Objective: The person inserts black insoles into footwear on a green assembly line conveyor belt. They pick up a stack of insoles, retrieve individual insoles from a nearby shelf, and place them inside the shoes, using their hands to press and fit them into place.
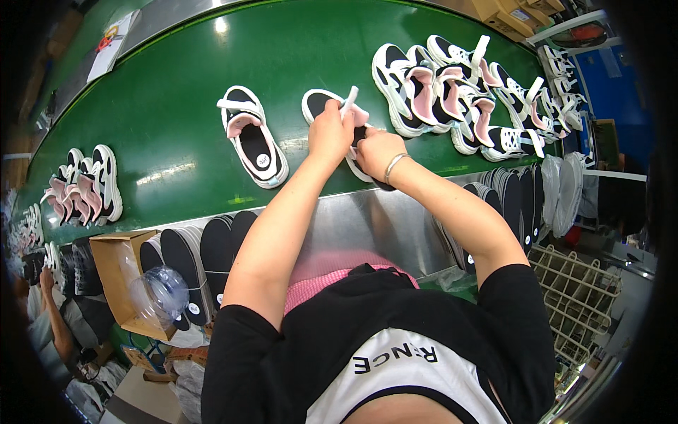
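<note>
Nearest the camera, black shirt (pixel 268 353) with a white panel. Beyond, long green table (pixel 176 106), carrying a cluster of white, black and pink shoes (pixel 399 92) at right and a smaller group (pixel 106 187) at far left. Below the near edge, dark flat insoles (pixel 185 261) standing in rows to both sides. At lower right, pale wire basket (pixel 575 304), contents hard to make out. At lower left, open cardboard box (pixel 109 268) with clear plastic (pixel 162 293) at its mouth; cannot tell how much lies inside. Mid-table, lone shoe (pixel 277 166), insole inside. Between lone shoe and cluster, handled shoe (pixel 319 101), toe pointing away from the body. Left grip (pixel 330 134) clasped on its upper beside the white strap (pixel 349 100). Right grip (pixel 381 154) bent at the shoe's opening; cannot tell whether pinching anything. On the right wrist, silver bracelet (pixel 394 167). Inside the lone shoe, round white label (pixel 263 160).
</note>
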A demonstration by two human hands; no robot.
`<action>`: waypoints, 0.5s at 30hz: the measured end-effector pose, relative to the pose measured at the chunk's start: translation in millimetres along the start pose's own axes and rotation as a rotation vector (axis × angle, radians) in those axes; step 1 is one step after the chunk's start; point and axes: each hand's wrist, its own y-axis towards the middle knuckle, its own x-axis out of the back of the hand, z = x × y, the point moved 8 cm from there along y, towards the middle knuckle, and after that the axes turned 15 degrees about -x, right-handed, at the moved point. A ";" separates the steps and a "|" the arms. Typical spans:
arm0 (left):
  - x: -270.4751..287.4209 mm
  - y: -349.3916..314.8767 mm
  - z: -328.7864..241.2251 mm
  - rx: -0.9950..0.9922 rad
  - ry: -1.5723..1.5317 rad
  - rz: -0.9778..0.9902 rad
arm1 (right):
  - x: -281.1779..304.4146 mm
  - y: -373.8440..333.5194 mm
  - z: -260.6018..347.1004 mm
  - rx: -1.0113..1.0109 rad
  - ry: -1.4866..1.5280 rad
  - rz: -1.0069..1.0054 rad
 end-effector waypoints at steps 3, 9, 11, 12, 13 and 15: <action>-2.2 -1.1 13.0 0.065 0.001 -0.024 | 4.1 -20.1 -9.7 0.009 -0.079 0.028; -2.5 -4.1 15.3 0.043 0.007 -0.073 | 33.5 -52.9 -24.1 -0.019 -0.196 0.072; -2.1 -6.0 13.5 0.057 -0.004 -0.072 | 25.9 -47.7 -14.2 0.013 -0.205 0.072; -2.0 -6.8 12.7 0.068 -0.017 -0.073 | 20.0 -43.6 -6.7 0.045 -0.218 0.069; -1.8 -7.9 11.7 0.064 -0.014 -0.070 | 14.0 -38.0 -0.8 0.041 -0.208 0.032; 1.2 -10.2 11.5 0.079 -0.032 -0.096 | -1.6 -21.2 4.8 0.046 -0.187 -0.001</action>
